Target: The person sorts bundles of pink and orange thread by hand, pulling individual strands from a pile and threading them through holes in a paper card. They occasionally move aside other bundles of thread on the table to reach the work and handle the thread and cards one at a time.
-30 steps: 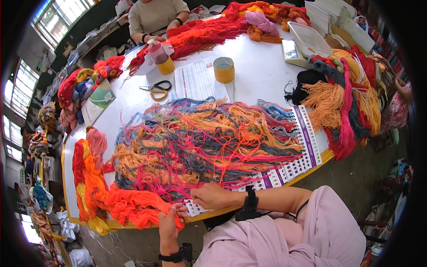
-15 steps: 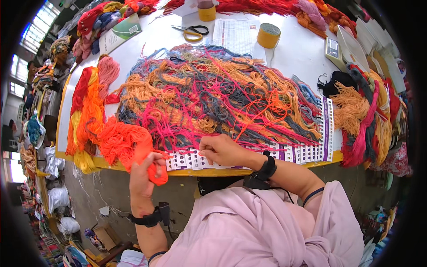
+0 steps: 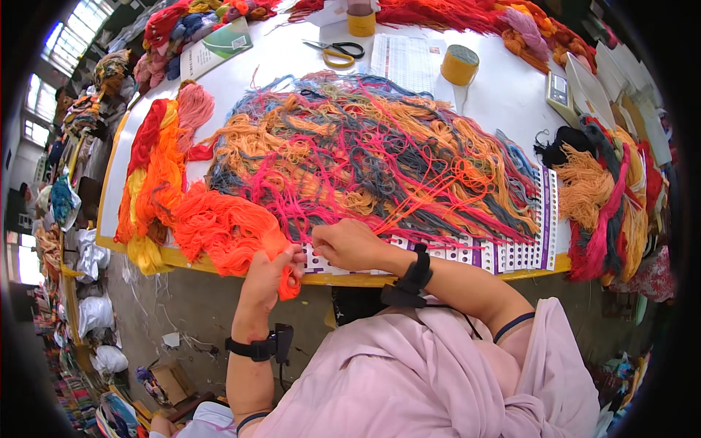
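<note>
My left hand (image 3: pixel 269 281) is closed round the near end of a bright orange-red yarn skein (image 3: pixel 219 225) at the table's front edge. The skein's loose bulk lies on the table to the left, and a short end hangs below my fingers. Just right of it, my right hand (image 3: pixel 345 244) is curled with its fingertips pinched; whatever sits between them is too small or hidden to name. Behind both hands spreads a wide heap of tangled yarn strands (image 3: pixel 350 153) in peach, grey-blue and hot pink. White punched cards (image 3: pixel 504 255) stick out from under its front and right edges.
More skeins in red, orange and yellow (image 3: pixel 157 175) lie at the left, others (image 3: pixel 599 190) at the right. Farther back are scissors (image 3: pixel 339 55), a printed sheet (image 3: pixel 401 62), a yellow-wrapped thread cone (image 3: pixel 460 66), a booklet (image 3: pixel 217 50) and a small scale (image 3: pixel 559 95).
My left hand has moved right with the skein end, and my right hand slightly left, so the two are closer. The whole view has shifted a little.
</note>
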Motion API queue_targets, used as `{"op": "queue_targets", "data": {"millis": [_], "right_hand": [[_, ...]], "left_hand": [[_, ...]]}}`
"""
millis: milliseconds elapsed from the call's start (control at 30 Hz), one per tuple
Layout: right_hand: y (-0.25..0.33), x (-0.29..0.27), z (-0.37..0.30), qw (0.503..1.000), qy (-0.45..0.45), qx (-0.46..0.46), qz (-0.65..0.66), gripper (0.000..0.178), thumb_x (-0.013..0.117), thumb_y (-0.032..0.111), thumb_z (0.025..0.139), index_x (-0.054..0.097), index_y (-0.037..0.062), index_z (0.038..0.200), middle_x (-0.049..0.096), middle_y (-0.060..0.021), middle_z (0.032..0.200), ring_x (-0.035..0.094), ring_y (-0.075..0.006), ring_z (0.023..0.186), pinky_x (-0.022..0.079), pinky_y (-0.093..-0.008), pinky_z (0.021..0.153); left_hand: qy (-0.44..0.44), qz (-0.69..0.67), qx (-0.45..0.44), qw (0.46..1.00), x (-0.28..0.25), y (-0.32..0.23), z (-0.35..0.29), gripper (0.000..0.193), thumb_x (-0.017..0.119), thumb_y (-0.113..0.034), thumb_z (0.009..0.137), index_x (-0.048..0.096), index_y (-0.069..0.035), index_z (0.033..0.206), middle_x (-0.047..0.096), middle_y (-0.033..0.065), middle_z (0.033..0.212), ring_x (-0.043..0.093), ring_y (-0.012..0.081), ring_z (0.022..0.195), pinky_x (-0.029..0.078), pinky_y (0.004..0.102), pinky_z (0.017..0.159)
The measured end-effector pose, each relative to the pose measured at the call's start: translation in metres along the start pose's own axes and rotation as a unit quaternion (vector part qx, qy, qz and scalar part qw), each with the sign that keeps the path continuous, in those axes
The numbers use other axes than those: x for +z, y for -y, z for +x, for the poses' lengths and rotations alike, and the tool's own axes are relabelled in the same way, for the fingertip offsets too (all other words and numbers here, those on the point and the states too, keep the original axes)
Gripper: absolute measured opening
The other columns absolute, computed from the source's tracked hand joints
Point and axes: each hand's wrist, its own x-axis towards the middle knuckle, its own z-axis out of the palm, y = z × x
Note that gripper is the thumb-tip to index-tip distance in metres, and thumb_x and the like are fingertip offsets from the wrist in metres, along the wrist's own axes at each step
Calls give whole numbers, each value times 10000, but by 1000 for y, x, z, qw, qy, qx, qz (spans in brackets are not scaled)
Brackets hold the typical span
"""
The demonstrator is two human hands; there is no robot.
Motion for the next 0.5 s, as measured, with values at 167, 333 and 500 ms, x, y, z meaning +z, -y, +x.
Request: {"op": "queue_targets", "data": {"millis": [167, 333, 500], "right_hand": [[2, -5, -1, 998, 39, -40, 4, 86, 618, 149, 860, 629, 73, 898, 642, -119, 677, 639, -315, 635, 473, -424, 599], [3, -6, -7, 984, -106, -5, 145, 79, 633, 103, 870, 628, 46, 924, 638, -134, 740, 618, -262, 595, 473, -358, 590], [1, -6, -11, 979, -126, -64, 147, 80, 639, 107, 866, 618, 45, 912, 622, -136, 708, 608, -269, 582, 465, -366, 573]], "left_hand": [[40, 74, 42, 996, 6, 7, 13, 69, 633, -60, 881, 625, -1, 917, 593, 12, 700, 524, 76, 560, 403, 229, 507], [17, 90, 74, 993, 4, 16, 23, 71, 669, 5, 815, 619, -17, 861, 577, 3, 678, 508, 76, 540, 383, 227, 503], [36, 56, 33, 997, 10, 4, 16, 82, 668, 5, 807, 601, -20, 847, 571, 9, 670, 504, 90, 525, 385, 232, 493]]}}
